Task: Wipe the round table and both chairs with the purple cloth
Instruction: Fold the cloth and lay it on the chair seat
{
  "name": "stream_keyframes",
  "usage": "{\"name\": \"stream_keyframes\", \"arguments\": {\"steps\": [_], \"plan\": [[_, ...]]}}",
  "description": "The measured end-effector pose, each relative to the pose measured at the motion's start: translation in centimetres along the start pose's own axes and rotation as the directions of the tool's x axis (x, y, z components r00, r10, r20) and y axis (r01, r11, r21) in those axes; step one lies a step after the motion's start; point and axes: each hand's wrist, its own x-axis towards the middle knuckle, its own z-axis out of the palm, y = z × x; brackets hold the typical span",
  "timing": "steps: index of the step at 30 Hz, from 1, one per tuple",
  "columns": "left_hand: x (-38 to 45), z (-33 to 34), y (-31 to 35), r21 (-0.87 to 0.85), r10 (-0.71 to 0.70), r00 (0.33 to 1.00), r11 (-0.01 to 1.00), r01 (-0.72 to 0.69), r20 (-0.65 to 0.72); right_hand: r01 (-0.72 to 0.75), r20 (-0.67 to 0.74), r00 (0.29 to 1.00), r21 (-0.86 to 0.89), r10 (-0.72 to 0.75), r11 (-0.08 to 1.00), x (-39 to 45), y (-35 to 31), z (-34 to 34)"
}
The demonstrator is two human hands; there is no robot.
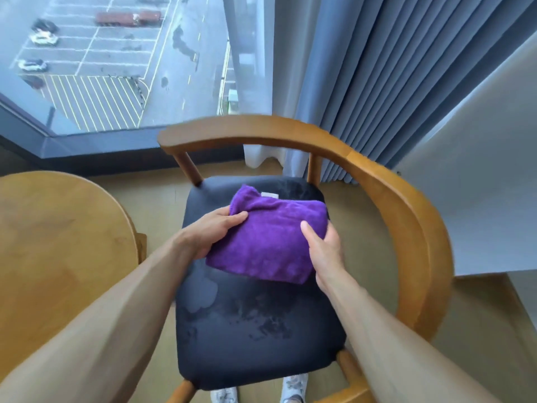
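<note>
We are seeing the wooden chair [412, 216] standing mid-frame, its dark seat [255, 338] showing damp patches, beside the round table [58, 242] at left.

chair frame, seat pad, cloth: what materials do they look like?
Chair frame: wood, likely varnished; warm brown with a visible joint line in the curved rail.
Seat pad: dark upholstery, fabric or matte leatherette; damp-looking patches, hard to tell which.
Purple cloth: plush microfibre-type textile; fuzzy nap, soft folds.
</note>
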Motion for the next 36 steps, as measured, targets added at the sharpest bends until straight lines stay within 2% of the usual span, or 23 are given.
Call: {"name": "stream_keyframes", "arguments": {"steps": [4, 9, 13, 16, 21, 25, 31, 36], "plan": [[-7.7, -1.1, 8.1, -0.086, 0.119, 0.987, 0.988, -0.129, -0.107, 0.133, 0.074, 0.989, -0.018, -0.131, 0.991, -3.2, -11.0, 0.8], [-17.8, -2.4, 17.0, -0.127, 0.233, 0.948, 0.956, -0.264, -0.216, 0.157, 0.134, 0.979, 0.004, -0.156, 0.988, -9.2, -23.9, 0.9], [-25.3, -4.0, 22.1, -0.183, 0.360, 0.911, 0.900, -0.396, -0.200, 0.183, 0.148, 0.970, 0.062, -0.190, 0.981, -16.7, -32.5, 0.3], [-30.6, -5.3, 24.3, -0.176, 0.469, 0.876, 0.858, -0.483, -0.114, 0.198, 0.138, 0.966, 0.141, -0.218, 0.970, -22.3, -35.5, 0.0], [-37.8, -6.4, 24.9, -0.112, 0.553, 0.833, 0.829, -0.548, 0.017, 0.256, 0.013, 0.963, 0.253, -0.268, 0.933, -31.5, -35.4, -0.2], [-41.8, -4.6, 23.4, -0.048, 0.543, 0.828, 0.839, -0.542, 0.141, 0.278, -0.108, 0.961, 0.313, -0.257, 0.908, -37.6, -32.9, -2.5], [-47.2, 2.0, 19.4, -0.016, 0.548, 0.777, 0.820, -0.572, 0.310, 0.338, -0.290, 0.927, 0.367, -0.238, 0.867, -47.6, -27.5, -9.2], [-54.3, 10.4, 14.1, -0.002, 0.527, 0.690, 0.795, -0.606, 0.496, 0.415, -0.503, 0.846, 0.413, -0.177, 0.810, -58.8, -20.6, -16.1]]}}
